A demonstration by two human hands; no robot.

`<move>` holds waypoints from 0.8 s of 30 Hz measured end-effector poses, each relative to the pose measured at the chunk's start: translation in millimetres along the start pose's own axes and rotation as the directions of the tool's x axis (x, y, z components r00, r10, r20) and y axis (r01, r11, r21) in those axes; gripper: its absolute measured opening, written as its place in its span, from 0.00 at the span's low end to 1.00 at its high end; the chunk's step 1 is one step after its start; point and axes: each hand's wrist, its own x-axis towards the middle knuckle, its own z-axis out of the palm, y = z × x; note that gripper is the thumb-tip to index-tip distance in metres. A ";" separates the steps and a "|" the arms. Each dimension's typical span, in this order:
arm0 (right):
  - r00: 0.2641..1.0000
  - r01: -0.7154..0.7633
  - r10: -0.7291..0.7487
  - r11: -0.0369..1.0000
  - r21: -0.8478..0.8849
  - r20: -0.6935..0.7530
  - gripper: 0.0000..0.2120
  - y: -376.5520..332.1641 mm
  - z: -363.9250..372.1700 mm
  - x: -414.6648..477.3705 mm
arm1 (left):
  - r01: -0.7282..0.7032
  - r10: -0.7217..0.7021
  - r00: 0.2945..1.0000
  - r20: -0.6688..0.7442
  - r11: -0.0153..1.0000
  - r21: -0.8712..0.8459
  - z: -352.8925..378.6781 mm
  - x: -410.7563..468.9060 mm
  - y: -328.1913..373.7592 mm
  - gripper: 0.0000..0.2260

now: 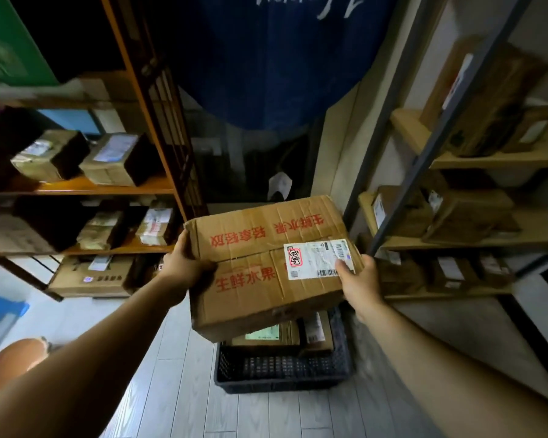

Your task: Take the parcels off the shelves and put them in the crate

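- While pale floorboards [178, 358] are seen running between them, an orange-framed shelf unit [86, 188] is stood on the left and a grey-posted shelf unit [487, 162] on the right, both loaded with labelled boxes [117, 159].
- A blue cloth [276, 58] with white lettering is hung at the back, between the two units.
- A dark latticed crate [282, 371] is set on the floor in the middle, and several packed parcels [266, 335] are lodged inside it.
- A large cardboard parcel [250, 298] printed with red characters is held tilted in the air, directly above the crate and clear of both shelf units.
- The left grip [184, 263] is closed on the parcel's left edge, with the thumb laid on top and the fingers hidden beneath.
- The right grip [359, 279] is closed on the parcel's right corner, with the thumb pressed onto the label.
- A white shipping label [317, 259], marked with barcodes and a red-outlined stamp, is stuck on the parcel's top face beside the right grip.
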 end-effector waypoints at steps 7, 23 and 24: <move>0.998 0.003 0.002 0.997 -0.071 0.060 0.19 100.0 28.3 33.1 | -0.023 0.028 0.999 -0.024 0.981 0.193 34.4 53.2 -89.1 0.39; 0.997 0.065 -0.057 0.982 -0.179 0.052 0.22 352.9 113.4 129.8 | -0.177 0.180 0.983 0.031 0.896 0.408 108.2 185.4 -337.0 0.28; 0.996 0.088 -0.079 0.974 -0.209 0.048 0.23 356.7 116.4 130.9 | -0.202 0.213 0.977 0.029 0.868 0.453 107.8 189.7 -341.8 0.29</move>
